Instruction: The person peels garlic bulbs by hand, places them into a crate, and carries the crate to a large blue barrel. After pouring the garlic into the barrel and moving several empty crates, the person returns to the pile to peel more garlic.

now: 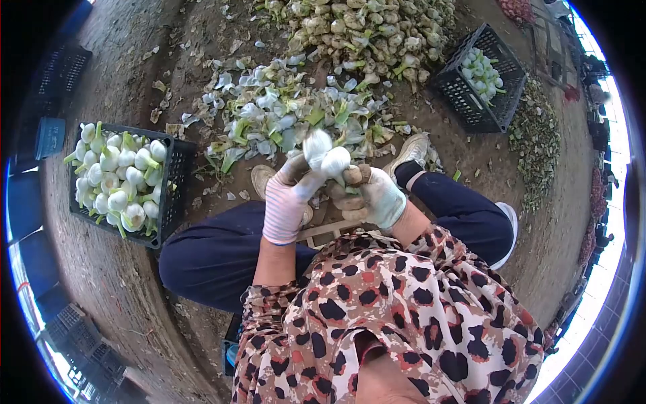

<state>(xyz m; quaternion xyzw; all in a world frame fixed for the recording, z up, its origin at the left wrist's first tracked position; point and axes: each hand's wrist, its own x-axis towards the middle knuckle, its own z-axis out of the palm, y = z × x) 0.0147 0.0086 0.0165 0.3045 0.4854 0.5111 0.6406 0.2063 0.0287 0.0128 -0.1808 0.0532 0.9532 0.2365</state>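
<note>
While both gloved hands meet, left hand (288, 195) and right hand (372, 195) grip clamped on garlic bulb (326, 156).

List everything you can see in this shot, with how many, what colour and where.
garlic bulb: one or two, white, held in both gloved hands at centre
left crate: one, black, on the ground at left, full of white bulbs with green stems
right crate: one, black, upper right, partly filled with white bulbs
untrimmed pile: one heap, dirty white and green, top centre
trimmings: many, pale green and white, scattered on the ground ahead of the feet
shoes: two, pale, by the trimmings
trousers: dark blue, knees spread
blouse: leopard print, bottom
left hand: striped pink and white glove
right hand: soiled white glove
</note>
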